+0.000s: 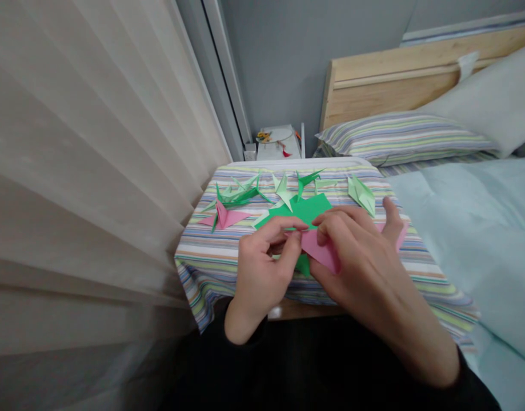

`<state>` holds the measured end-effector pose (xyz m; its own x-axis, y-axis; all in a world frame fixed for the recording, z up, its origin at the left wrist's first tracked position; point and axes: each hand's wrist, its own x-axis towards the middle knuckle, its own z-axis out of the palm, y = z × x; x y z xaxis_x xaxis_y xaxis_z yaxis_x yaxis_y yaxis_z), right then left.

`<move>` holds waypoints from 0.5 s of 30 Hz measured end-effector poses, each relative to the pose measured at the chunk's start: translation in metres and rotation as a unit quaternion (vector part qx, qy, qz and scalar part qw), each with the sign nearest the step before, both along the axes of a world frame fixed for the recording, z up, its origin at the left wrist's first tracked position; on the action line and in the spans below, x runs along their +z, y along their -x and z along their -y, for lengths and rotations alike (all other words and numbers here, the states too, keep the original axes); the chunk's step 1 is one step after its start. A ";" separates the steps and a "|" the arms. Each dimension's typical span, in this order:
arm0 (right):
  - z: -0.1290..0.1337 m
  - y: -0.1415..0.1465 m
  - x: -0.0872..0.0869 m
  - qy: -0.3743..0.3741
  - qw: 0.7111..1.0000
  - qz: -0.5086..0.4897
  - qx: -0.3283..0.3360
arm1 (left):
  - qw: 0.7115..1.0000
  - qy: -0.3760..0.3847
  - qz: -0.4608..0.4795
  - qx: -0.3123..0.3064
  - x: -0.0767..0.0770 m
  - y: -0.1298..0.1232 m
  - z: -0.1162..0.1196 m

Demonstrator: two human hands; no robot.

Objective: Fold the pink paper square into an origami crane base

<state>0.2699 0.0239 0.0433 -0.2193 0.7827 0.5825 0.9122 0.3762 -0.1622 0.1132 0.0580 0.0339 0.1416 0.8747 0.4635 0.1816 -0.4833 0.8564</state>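
Fingers (290, 251) pinch pink paper (319, 250); cloth (213, 244) bears paper cranes (221, 217).

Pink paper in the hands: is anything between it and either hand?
Nothing visible: fingers of both the left hand and the right hand are on the pink paper. The green sheet lies beneath.

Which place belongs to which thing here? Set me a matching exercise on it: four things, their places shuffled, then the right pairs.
Things
1. Pink paper
2. Green sheet
3. Pink folded figure
4. Striped pillow

Places
A. On the bed, by the wooden headboard
B. At the left end of the striped cloth, on the curtain side
C. Between the fingers of the left hand and the right hand
D. On the striped cloth, partly hidden by the hands

Pairs: 1-C, 2-D, 3-B, 4-A
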 end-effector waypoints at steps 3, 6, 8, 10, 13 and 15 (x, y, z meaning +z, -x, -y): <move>-0.002 -0.010 0.001 0.006 0.999 0.006 0.034 | 0.997 -0.057 -0.039 -0.017 0.002 0.004 -0.003; -0.002 -0.017 0.003 0.036 0.995 -0.004 0.093 | 0.990 -0.085 -0.092 -0.057 0.006 0.011 -0.006; -0.001 -0.020 0.005 0.079 0.988 -0.014 0.130 | 0.983 -0.101 -0.120 -0.091 0.009 0.017 -0.006; 0.000 -0.023 0.008 0.123 0.981 -0.025 0.151 | 0.975 -0.113 -0.142 -0.126 0.013 0.024 -0.005; 0.001 -0.026 0.011 0.142 0.977 -0.033 0.158 | 0.963 -0.122 -0.186 -0.154 0.016 0.032 -0.005; 0.001 -0.026 0.012 0.137 0.978 -0.034 0.156 | 0.958 -0.136 -0.198 -0.154 0.016 0.033 -0.007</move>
<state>0.2961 0.0227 0.0557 -0.4411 0.8123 0.3816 0.7435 0.5689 -0.3514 0.0805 0.0655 0.0499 0.5854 0.6172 0.5257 0.2790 -0.7622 0.5842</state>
